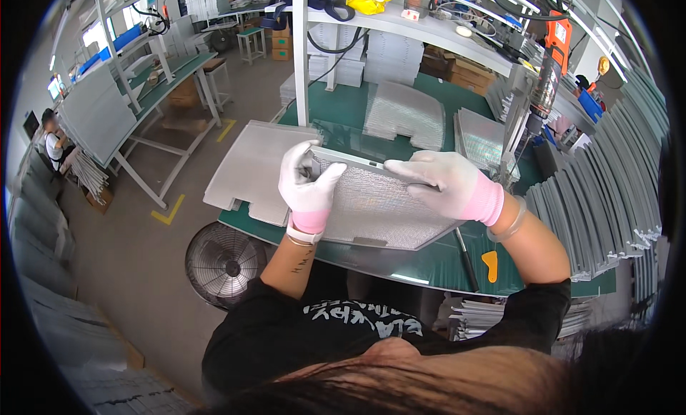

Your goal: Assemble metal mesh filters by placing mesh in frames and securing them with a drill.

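Both my hands wear white gloves with pink cuffs. Between them is a silver, mesh-textured panel (382,208) with a pale metal strip along its far edge, tilted above the green work table. My left hand (307,178) grips its left far corner, thumb on the face and fingers behind. At the strip's right part, my right hand (439,180) pinches the edge, its fingertips pressed together. Below the panel's right side, a black-handled tool (466,261) and a small orange-yellow scraper-like piece (490,265) lie on the table.
Flat mesh panels (261,165) lie stacked at the left, with another stack (405,115) farther back. A long row of grey frames (607,179) stands at the right. An orange-and-black power tool (554,61) hangs at the upper right. A floor fan (226,266) stands by the table's left edge.
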`<state>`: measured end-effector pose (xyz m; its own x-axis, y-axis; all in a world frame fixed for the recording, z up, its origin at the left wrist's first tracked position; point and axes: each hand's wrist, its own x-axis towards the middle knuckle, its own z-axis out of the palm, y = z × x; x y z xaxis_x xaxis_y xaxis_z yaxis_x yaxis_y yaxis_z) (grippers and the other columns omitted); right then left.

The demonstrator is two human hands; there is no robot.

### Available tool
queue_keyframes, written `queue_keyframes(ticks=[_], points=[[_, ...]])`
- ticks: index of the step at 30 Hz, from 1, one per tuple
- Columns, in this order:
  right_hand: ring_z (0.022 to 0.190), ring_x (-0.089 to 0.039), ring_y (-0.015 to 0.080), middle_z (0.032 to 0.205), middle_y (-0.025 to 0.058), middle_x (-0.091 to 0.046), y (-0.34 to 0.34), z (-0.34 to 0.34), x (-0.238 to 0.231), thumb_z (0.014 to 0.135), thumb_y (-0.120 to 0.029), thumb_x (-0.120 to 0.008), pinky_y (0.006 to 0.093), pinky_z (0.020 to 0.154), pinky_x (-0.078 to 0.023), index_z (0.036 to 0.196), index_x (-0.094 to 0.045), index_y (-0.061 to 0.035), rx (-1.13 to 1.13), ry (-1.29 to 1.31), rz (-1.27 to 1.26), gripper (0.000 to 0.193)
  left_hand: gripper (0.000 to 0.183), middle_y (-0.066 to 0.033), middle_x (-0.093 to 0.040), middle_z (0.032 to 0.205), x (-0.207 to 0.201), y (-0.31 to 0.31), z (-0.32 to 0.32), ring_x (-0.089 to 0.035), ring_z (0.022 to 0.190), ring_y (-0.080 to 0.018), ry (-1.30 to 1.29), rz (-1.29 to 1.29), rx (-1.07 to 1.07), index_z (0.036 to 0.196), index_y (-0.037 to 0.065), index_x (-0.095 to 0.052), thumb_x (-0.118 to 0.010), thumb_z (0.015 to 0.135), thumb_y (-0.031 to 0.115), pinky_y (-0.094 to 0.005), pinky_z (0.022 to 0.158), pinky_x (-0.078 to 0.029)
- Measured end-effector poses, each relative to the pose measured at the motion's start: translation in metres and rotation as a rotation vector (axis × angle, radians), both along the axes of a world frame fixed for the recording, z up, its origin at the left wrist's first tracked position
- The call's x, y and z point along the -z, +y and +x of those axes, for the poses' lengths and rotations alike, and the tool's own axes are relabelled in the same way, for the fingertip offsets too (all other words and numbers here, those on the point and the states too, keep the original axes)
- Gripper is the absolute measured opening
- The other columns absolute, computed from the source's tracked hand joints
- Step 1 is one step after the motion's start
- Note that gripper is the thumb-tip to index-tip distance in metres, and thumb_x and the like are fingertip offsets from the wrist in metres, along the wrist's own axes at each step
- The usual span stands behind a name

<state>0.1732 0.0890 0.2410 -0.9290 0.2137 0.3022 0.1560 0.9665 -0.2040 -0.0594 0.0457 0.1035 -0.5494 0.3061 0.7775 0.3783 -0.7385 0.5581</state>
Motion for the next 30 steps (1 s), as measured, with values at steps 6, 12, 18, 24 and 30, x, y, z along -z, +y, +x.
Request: queue_keyframes(ticks=[6,12,18,24,30], points=[[0.077,-0.059,0.0335,0.085,0.0160,-0.060,0.003,-0.002,0.002,0.078,0.002,-0.064,0.0395,0.069,-0.050,0.134,-0.056,-0.0062,-0.022,0.057,0.023,0.057,0.042,-0.0113,-0.069,0.105,-0.001,0.003,0.005,-0.065,0.094,-0.0231,0.035,-0.106,-0.190,0.111,-0.001,-0.066,-0.082,0.076,0.016,-0.0301,0.082,-0.052],[0.077,-0.060,0.0333,0.085,0.0159,-0.060,0.005,-0.003,0.002,0.078,0.002,-0.064,0.0389,0.070,-0.050,0.135,-0.055,-0.0066,-0.024,0.059,0.026,0.058,0.032,-0.0102,-0.069,0.100,0.010,0.008,-0.012,-0.064,0.089,-0.0169,0.168,-0.062,-0.255,0.114,-0.002,-0.066,-0.073,0.084,0.008,-0.0260,0.079,-0.051],[0.078,-0.061,0.0333,0.086,0.0160,-0.061,0.002,-0.004,0.000,0.079,0.002,-0.064,0.0388,0.071,-0.051,0.131,-0.059,-0.0059,-0.017,0.057,0.005,0.053,0.037,-0.0046,-0.065,0.105,0.014,0.014,-0.018,-0.053,0.080,-0.0066,-0.156,-0.041,0.150,0.121,0.001,-0.064,-0.072,0.085,0.004,-0.0186,0.071,-0.045],[0.083,-0.063,0.0325,0.086,0.0155,-0.062,0.004,-0.010,0.002,0.079,-0.002,-0.067,0.0387,0.071,-0.051,0.114,-0.064,-0.0031,-0.034,0.144,-0.038,0.035,0.041,-0.0047,-0.059,0.114,0.009,0.011,-0.025,-0.053,0.086,-0.0067,-0.173,0.033,0.457,0.126,0.000,-0.059,-0.070,0.086,0.002,-0.0192,0.074,-0.046],[0.085,-0.063,0.0344,0.091,0.0162,-0.063,-0.004,-0.058,-0.011,0.080,-0.002,-0.066,0.0403,0.075,-0.051,0.106,-0.053,-0.0012,0.160,0.000,-0.153,0.029,0.030,-0.0040,-0.058,0.114,0.007,0.009,-0.026,-0.054,0.089,-0.0073,-0.030,0.010,0.346,0.117,0.001,-0.061,-0.067,0.088,0.002,-0.0203,0.075,-0.046]])
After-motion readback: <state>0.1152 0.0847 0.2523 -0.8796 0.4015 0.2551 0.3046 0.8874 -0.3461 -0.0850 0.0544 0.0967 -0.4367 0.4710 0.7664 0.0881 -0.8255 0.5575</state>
